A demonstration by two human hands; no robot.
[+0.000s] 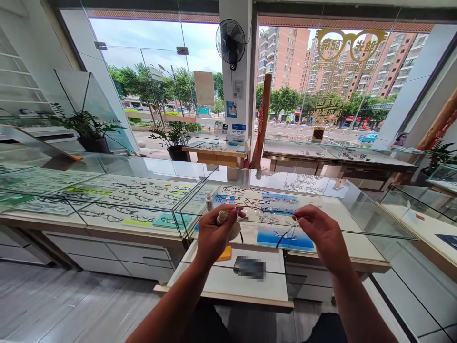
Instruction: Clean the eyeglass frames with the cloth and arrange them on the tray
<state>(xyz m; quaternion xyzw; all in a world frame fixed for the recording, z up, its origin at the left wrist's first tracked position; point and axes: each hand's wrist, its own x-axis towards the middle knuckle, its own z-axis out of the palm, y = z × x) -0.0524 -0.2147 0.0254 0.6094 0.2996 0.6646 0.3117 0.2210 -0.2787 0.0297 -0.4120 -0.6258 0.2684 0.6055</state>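
Observation:
I hold a pair of thin-framed glasses (262, 218) up in front of me with both hands. My left hand (214, 233) is closed round the left end of the glasses together with a pale cloth or small tool that I cannot make out. My right hand (319, 233) pinches the right end, where a dark temple arm (284, 235) hangs down. Below the hands lies a pulled-out white tray (228, 286) with an orange pad (224, 254) and a dark blurred object (250, 267).
Glass display counters (150, 176) full of eyeglass frames stretch left and ahead. A small white bottle (209, 201) stands on the glass. Potted plants (89, 128), a wall fan (230, 42) and large shop windows lie beyond. More glass cases (421, 209) stand on the right.

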